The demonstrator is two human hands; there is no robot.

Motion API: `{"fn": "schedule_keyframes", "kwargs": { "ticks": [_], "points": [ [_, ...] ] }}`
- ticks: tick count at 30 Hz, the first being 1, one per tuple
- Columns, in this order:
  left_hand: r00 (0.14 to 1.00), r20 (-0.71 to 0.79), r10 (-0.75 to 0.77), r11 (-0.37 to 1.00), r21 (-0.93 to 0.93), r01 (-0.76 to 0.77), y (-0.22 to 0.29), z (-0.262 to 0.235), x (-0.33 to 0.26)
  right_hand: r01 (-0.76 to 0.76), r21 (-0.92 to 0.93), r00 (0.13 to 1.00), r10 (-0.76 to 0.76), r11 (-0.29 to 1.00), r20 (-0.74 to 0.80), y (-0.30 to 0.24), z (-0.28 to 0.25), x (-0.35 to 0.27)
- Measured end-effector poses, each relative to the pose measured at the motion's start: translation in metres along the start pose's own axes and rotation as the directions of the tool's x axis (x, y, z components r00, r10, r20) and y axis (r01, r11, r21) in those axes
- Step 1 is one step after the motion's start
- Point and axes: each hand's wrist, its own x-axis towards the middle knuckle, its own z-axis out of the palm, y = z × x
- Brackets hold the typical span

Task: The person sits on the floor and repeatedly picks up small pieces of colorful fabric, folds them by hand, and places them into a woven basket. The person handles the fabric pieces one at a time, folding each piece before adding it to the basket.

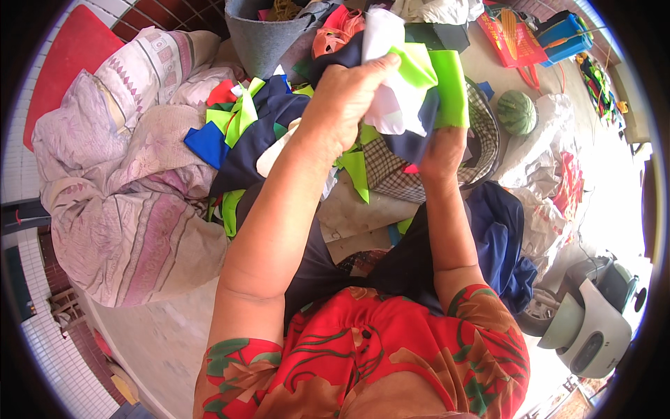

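My left hand (345, 101) is raised at the top centre, closed around a bunch of fabric scraps (408, 84) in white, lime green and dark navy. My right hand (443, 153) sits just below and to the right, gripping the lower edge of the same bunch where green and navy pieces hang. Under both hands lies a heap of cut fabric pieces (258, 133) in navy, blue, green and red, partly hidden by my forearms. A checked cloth (398, 174) lies beneath my right hand.
A large pale patterned sack (118, 202) fills the left. A grey felt bucket (262, 35) stands at the top. A small watermelon (516, 112) and red bag (513, 38) lie top right. A parked scooter (590, 321) is at lower right. A navy garment (499, 237) rests by my right arm.
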Motion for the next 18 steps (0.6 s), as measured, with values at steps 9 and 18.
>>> {"fn": "schedule_keyframes", "kwargs": {
  "ticks": [9,18],
  "points": [
    [0.987,0.158,0.019,0.995,0.091,-0.034,-0.005,0.001,-0.001,0.087,-0.129,0.993,-0.096,0.988,-0.065,0.018,-0.017,0.002],
    [0.994,0.106,0.036,0.998,0.044,-0.041,-0.007,-0.009,0.015,0.071,0.108,0.991,-0.058,0.992,-0.119,0.004,-0.009,0.009]
  ]
}}
